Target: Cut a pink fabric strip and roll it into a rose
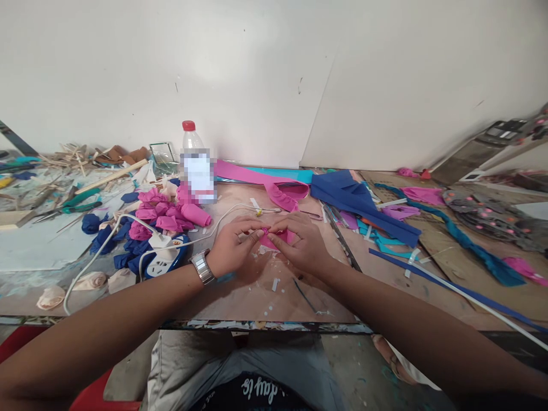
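Observation:
Near the middle of the table, both hands meet over a small pink strip [276,241] of cloth or crepe paper. My left hand [235,245] pinches its gathered, darker end between thumb and index finger. From the other side my right hand [306,242] is closed on the same strip, its thumb and fingertips close to the left ones. Part of the strip is hidden behind the right fingers. Just beyond the hands lies a longer pink band [244,171], its curled end near the right fingers. A pile of crumpled pink rosettes [158,211] sits left of my left hand.
A white cable [222,217] runs from a power strip [162,264] past my left hand. Behind stands a red-capped bottle [193,137], with a blurred bright rectangle before it. Green-handled pliers [81,200] lie left; dark blue cloth-like pieces [359,200] lie right.

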A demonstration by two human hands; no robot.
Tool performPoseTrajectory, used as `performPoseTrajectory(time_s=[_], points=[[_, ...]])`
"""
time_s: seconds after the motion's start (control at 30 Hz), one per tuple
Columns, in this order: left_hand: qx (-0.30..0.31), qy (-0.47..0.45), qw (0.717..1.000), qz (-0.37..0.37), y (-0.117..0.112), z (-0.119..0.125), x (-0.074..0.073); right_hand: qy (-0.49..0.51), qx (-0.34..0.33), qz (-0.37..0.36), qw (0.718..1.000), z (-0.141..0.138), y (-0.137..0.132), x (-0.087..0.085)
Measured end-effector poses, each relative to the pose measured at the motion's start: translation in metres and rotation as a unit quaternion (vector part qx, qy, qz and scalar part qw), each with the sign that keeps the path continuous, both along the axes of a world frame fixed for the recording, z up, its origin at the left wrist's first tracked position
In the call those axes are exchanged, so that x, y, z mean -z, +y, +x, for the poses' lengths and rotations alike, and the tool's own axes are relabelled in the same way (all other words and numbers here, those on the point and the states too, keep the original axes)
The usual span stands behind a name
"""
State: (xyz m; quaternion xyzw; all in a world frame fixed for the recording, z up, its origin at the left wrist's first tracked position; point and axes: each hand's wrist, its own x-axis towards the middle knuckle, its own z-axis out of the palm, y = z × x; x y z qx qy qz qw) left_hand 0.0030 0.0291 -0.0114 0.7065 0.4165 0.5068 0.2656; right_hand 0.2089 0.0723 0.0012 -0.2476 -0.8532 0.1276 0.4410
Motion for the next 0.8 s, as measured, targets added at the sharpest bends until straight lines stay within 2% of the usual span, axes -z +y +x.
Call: performPoseTrajectory(time_s=[0.4, 0.8], points=[[0.049, -0.021, 0.998, -0.021, -0.0014, 0.0023, -0.0027, -0.009, 0.024, -0.020, 0.999, 0.0002, 0.0008, 0.0019], [0.029, -0.001, 0.999, -0.032, -0.0006, 0.0005, -0.0020, -0.017, 0.035, 0.000, 0.999, 0.0010, 0.0018, 0.0033]])
